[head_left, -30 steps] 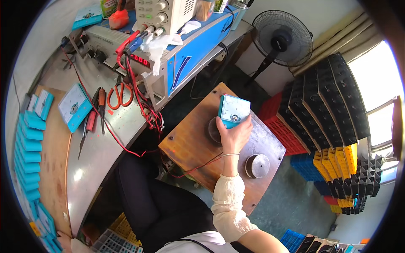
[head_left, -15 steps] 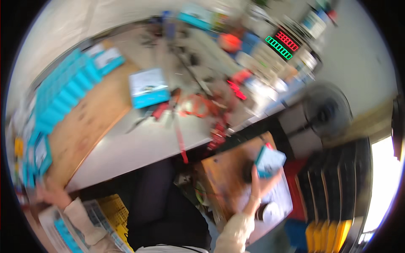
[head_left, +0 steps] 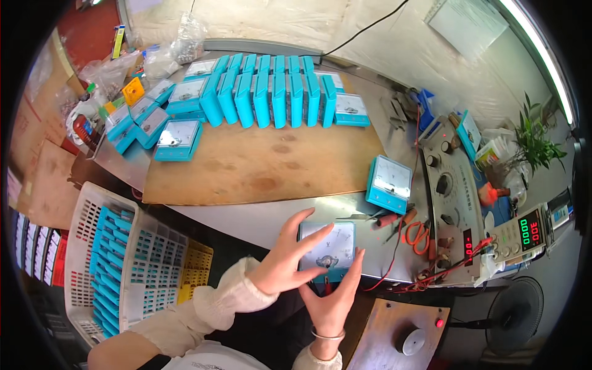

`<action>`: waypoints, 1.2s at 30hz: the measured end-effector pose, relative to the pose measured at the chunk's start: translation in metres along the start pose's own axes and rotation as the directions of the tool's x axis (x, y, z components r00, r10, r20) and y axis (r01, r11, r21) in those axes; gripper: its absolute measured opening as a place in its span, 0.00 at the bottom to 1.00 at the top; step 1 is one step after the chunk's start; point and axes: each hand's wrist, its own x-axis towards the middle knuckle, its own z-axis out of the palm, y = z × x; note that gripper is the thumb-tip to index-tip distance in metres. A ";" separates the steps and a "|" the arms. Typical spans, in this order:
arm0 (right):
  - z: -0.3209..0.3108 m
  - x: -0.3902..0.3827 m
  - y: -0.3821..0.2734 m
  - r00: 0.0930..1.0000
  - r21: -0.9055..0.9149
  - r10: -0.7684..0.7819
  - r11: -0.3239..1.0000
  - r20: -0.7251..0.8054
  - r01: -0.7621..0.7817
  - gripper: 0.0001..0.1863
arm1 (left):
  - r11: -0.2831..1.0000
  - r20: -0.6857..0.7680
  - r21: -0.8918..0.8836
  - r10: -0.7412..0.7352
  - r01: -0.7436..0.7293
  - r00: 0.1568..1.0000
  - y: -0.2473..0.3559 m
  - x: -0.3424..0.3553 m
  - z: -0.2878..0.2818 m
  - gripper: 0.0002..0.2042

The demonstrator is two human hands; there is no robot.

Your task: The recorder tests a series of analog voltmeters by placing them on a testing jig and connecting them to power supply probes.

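A teal meter with a white dial face (head_left: 322,245) is held up just beyond the bench's front edge. My right hand (head_left: 327,305), wearing a bracelet, grips it from below and the right side. My left hand (head_left: 280,265) spreads over its left side, fingers apart and reaching across the face and top edge; whether they touch it is unclear. Red test probes show just under the meter. Screwdrivers (head_left: 387,218) and orange-handled scissors (head_left: 417,237) lie to the right, below another teal meter (head_left: 390,184).
Rows of teal meters (head_left: 262,98) stand on a wooden board (head_left: 259,160). A white crate of teal parts (head_left: 83,259) sits lower left. Test instruments with lit displays (head_left: 512,237) and wires are at right. Below them are a metal-topped stand (head_left: 388,345) and a fan (head_left: 515,320).
The view has swung left from the stand to the bench. My right hand has brought the meter up from the stand, and my left hand has come from the far left to beside it.
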 end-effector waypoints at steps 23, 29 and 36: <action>-0.047 0.035 0.040 0.793 0.741 0.398 0.319 0.461 -0.591 0.20 | 0.806 0.278 -0.529 -0.129 0.264 0.952 -0.019 0.067 0.004 0.60; -0.094 -0.017 0.050 0.881 0.766 0.471 0.546 0.053 -0.338 0.20 | 0.811 0.156 -0.520 -0.220 0.269 0.963 0.077 0.012 0.070 0.52; -0.187 -0.139 0.111 0.905 0.180 0.425 0.890 -0.001 -0.418 0.32 | 0.939 0.264 -0.342 0.048 0.047 0.963 0.143 -0.016 0.193 0.58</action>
